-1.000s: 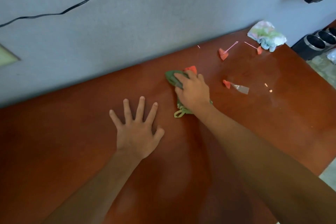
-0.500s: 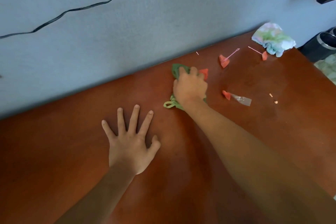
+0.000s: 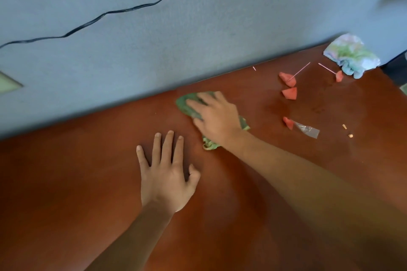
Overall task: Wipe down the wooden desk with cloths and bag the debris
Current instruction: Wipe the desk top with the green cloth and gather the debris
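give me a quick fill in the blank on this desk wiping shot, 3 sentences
1. The right hand presses a ____ cloth flat on the wooden desk.
2. The left hand rests with fingers spread, holding ____.
3. The pastel cloth lies at the desk's far right corner, against the ____.

Missing words: green; nothing; wall

Right hand is pressing a green cloth flat near the desk's back edge, a bit blurry though. Left hand rests spread just beside it, and red scraps lie toward the back right corner.
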